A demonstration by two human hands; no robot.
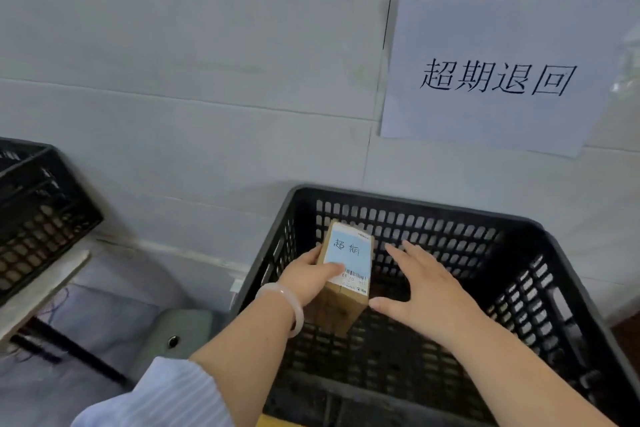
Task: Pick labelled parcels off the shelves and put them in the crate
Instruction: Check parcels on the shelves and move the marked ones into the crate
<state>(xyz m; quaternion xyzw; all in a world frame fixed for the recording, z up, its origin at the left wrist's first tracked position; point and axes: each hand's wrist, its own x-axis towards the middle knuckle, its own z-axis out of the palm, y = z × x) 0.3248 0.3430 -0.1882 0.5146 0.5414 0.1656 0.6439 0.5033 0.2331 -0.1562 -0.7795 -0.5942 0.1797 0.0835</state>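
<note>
One parcel [341,308], a small brown carton, is held inside the mouth of the black crate [415,202], in its left part and close to the left wall. Its white label [348,251], with handwriting on it, faces up. The left hand [308,276] grips the carton from the left side, thumb laid across the near end of the label and fingers curled round the far left edge; a pale bracelet [294,305] sits on that wrist. The right hand [422,282] is spread flat just to the right of the carton, fingers straight and apart, holding nothing. Its thumb reaches toward the carton's near right corner, and I cannot tell whether it touches. The carton looks tilted, and I cannot tell whether its underside has met the crate floor. The placing looks almost done, with only the set-down and release left. The risk lies in that one-sided hold: if the left hand lets go while the carton is tilted and unsupported, it would likely drop, roll onto a side and hide the label, or knock the latticed wall beside it. The bracelet could also catch the crate's rim as the wrist comes out. A paper sign [495,80] hangs on the tiled wall [173,80] above the crate, and a second crate [34,218] stands well apart at the far left.
</note>
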